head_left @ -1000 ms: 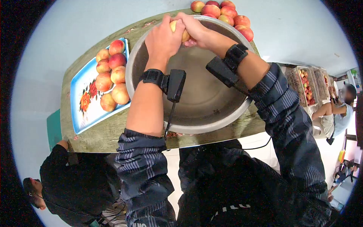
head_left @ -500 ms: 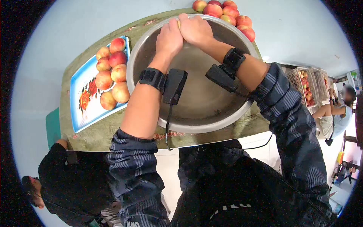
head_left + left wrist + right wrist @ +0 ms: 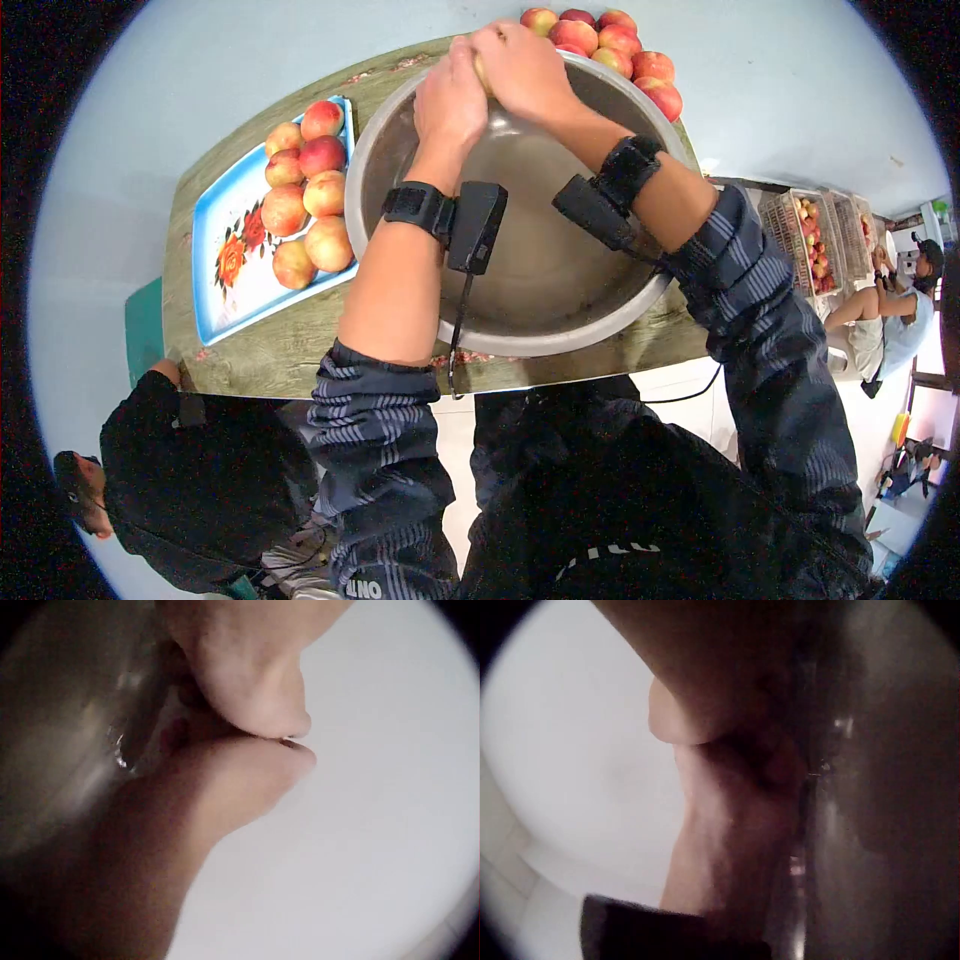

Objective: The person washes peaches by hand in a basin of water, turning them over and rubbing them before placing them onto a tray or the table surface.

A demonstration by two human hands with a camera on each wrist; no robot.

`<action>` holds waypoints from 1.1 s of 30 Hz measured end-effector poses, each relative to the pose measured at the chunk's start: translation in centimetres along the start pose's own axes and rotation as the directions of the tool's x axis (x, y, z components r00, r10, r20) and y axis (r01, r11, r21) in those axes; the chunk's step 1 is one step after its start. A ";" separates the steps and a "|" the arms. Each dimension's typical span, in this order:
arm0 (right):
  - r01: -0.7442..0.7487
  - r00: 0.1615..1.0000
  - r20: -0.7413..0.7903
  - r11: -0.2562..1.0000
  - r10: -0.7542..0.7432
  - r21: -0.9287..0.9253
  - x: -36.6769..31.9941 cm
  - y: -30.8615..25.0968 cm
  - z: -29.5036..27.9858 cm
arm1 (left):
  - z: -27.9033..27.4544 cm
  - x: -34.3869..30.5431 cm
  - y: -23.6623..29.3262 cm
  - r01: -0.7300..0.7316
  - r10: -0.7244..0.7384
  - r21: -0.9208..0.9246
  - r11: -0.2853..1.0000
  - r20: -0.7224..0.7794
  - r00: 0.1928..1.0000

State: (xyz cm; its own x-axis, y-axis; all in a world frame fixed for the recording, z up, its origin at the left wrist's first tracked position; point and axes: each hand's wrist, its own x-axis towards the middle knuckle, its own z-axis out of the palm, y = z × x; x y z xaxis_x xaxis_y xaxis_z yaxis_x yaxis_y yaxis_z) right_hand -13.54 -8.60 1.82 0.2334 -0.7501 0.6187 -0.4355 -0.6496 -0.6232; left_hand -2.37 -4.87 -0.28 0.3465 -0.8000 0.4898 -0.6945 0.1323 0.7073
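Observation:
Both hands come together over the far side of a wide metal basin (image 3: 560, 344). Between them is a peach (image 3: 483, 76), of which just a yellow sliver shows. My left hand (image 3: 450, 105) grips its left side, while the right hand (image 3: 525, 72) wraps over it from the right. Seen from the left wrist, the thumbs of the left hand (image 3: 217, 787) and right hand (image 3: 247, 682) meet at their tips, hiding the fruit. Cloudy water (image 3: 530, 240) fills the basin's bottom, and a glint shows on it below the hands in the right wrist view.
Left of the basin, a blue-rimmed floral tray (image 3: 215, 300) holds several peaches (image 3: 285, 210). More peaches (image 3: 620, 40) are heaped behind the basin at right. A person in black (image 3: 200, 480) sits at left; another person (image 3: 895, 320) sits by fruit crates (image 3: 785, 225) at far right.
The hands have turned and closed further over the peach, so less of it shows than a second ago. They stay above the basin's far side; the tray's peaches have not moved.

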 end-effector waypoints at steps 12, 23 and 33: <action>-0.804 0.593 0.657 0.379 0.465 0.458 1.3 -1.7 -4.7 | -3.3 -1.3 4.9 -0.371 0.341 0.366 0.853 0.146 0.929; -0.344 0.937 0.166 0.895 0.307 0.284 -0.2 -0.9 -1.5 | -3.4 -1.9 4.1 -0.225 0.225 0.316 0.922 0.037 0.974; 0.092 0.989 0.122 0.990 -0.079 -0.105 -0.6 -2.5 -2.8 | -2.2 -1.0 2.7 0.314 -0.233 -0.383 0.869 0.243 0.942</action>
State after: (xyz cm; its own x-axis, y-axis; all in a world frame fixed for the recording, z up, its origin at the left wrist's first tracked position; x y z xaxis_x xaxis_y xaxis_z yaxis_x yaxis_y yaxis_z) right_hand -15.06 -6.19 4.30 0.3713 -0.7059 0.6032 -0.5012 -0.6992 -0.5098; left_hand -3.23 -2.45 2.26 0.3349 -0.9263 0.1725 -0.2532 0.0879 0.9634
